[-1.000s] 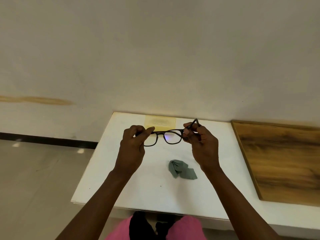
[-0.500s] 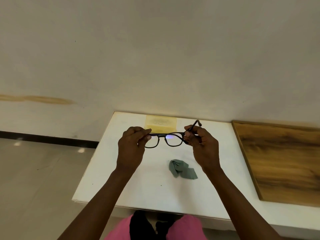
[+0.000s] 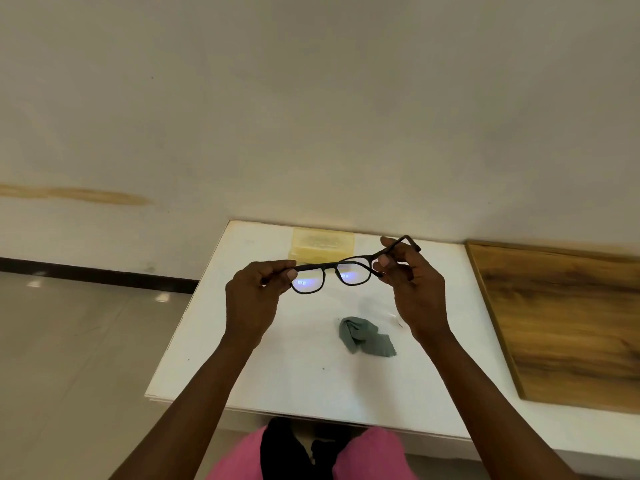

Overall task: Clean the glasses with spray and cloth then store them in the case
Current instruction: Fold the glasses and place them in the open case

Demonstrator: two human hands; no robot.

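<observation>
While your left hand (image 3: 254, 299) and right hand (image 3: 412, 289) hover above the desk (image 3: 277, 375), each grip pinches the glasses (image 3: 332, 275). A cloth (image 3: 363, 336) lies below.

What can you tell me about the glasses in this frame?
The glasses have a thin dark frame, plastic by the look of it, with two clear lenses that catch a bluish glare. They are held up above the white table, roughly level. The left hand pinches one end and the right hand grips the other, where one arm juts up past the fingers. Nothing else touches them.

1 glasses (image 3: 332, 271), 1 cloth (image 3: 363, 336), 1 case (image 3: 323, 245), 2 hands (image 3: 252, 299).
</observation>
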